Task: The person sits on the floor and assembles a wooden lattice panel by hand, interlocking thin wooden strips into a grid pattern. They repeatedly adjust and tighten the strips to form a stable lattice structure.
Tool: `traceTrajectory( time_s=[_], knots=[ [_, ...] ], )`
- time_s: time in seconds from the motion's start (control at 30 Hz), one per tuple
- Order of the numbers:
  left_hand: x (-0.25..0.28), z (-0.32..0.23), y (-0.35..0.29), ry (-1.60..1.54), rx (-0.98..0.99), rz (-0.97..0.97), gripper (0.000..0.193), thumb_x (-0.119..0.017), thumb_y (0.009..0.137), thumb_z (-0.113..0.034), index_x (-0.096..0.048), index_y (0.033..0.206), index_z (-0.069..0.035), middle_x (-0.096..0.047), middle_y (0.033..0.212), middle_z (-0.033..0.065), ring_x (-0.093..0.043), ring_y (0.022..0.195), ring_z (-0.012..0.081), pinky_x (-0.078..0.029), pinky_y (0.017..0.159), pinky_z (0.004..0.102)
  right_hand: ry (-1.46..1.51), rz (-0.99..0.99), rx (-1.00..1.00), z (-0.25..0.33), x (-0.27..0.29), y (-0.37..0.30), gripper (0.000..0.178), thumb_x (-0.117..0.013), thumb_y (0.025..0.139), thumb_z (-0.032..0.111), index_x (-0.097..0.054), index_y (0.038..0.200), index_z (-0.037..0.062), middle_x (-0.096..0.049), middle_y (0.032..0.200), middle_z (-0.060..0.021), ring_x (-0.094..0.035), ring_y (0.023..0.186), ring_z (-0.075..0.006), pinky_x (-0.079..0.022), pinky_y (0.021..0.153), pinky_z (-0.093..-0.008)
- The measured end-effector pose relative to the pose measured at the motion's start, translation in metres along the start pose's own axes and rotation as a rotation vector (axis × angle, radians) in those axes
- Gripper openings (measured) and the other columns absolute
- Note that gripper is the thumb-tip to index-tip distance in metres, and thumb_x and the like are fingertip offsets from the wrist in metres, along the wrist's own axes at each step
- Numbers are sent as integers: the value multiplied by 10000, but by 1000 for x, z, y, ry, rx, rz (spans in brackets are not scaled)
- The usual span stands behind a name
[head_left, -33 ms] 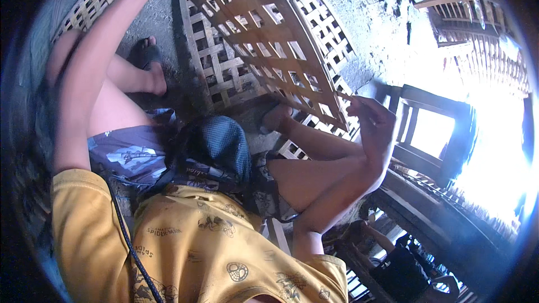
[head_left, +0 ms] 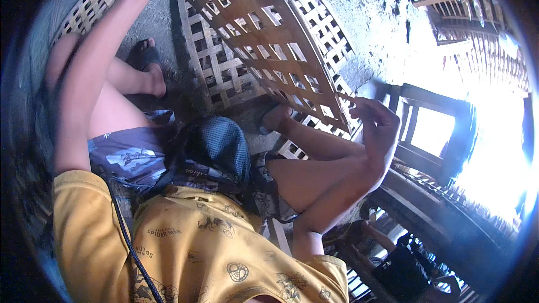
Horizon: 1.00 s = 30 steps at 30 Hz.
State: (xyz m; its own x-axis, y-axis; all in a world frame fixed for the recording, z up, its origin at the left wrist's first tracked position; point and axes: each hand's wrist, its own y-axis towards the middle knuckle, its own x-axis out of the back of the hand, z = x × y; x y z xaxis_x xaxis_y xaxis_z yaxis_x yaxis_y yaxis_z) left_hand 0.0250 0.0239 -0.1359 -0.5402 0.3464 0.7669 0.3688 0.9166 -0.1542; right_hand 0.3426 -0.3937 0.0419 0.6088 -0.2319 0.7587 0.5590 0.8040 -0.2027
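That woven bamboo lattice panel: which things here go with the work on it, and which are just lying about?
In hand:
- tilted bamboo lattice panel
- right hand at its lower corner
- left arm reaching up to its top edge; that hand is hidden

Lying about:
- more lattice panels on the ground
- wooden frame
- dark mesh pouch on the lap

Three woven lattice panels, one wooden frame.
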Motion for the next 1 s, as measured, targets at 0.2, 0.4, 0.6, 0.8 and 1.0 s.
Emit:
traceTrajectory(
  time_s=[0.2, 0.4, 0.6, 0.8, 1.0],
  knots=[
    [-21, -9, 19, 5, -25, 63, 474, -565, 953, -294, -643, 1302, 18, -690, 1290, 229, -664, 1190, 322, -514, 960, 424, 88, 20, 220, -27, -33, 15, 116, -722, 928, 23, -729, 1042, 0, -750, 931, -46, -699, 885, -103, -547, 838, -275],
    [-16, 8, 18, -125, 92, 46, 513, -549, 945, -309, -617, 1340, 11, -668, 1318, 175, -628, 1185, 273, -490, 977, 409, 118, 143, 30, -48, -62, 38, 133, -702, 954, 65, -720, 1074, 9, -755, 950, -47, -689, 894, -116, -558, 831, -304],
    [-16, -25, -5, -267, 90, 4, 377, -524, 938, -152, -628, 1258, 17, -689, 1201, 154, -640, 1076, 245, -489, 927, 397, 290, -124, 126, -72, -98, 48, 118, -689, 1001, 124, -719, 1056, 23, -743, 937, -47, -666, 874, -99, -546, 802, -294],
    [-35, -15, 4, -398, 122, 2, 367, -561, 881, -160, -685, 1190, -6, -727, 1135, 119, -677, 999, 223, -513, 854, 381, 233, -311, 121, -57, -107, 33, 123, -687, 1003, 124, -725, 1044, 14, -786, 920, -99, -728, 833, -118, -554, 763, -287],
    [-31, 6, 17, -306, 140, 2, 425, -572, 843, -204, -692, 1183, 20, -726, 1173, 164, -668, 1072, 258, -486, 932, 368, 841, -366, 188, -65, -108, 26, 136, -550, 1075, 84, -665, 1102, 19, -733, 1090, -108, -695, 1056, -185, -578, 916, -355]
  ],
)
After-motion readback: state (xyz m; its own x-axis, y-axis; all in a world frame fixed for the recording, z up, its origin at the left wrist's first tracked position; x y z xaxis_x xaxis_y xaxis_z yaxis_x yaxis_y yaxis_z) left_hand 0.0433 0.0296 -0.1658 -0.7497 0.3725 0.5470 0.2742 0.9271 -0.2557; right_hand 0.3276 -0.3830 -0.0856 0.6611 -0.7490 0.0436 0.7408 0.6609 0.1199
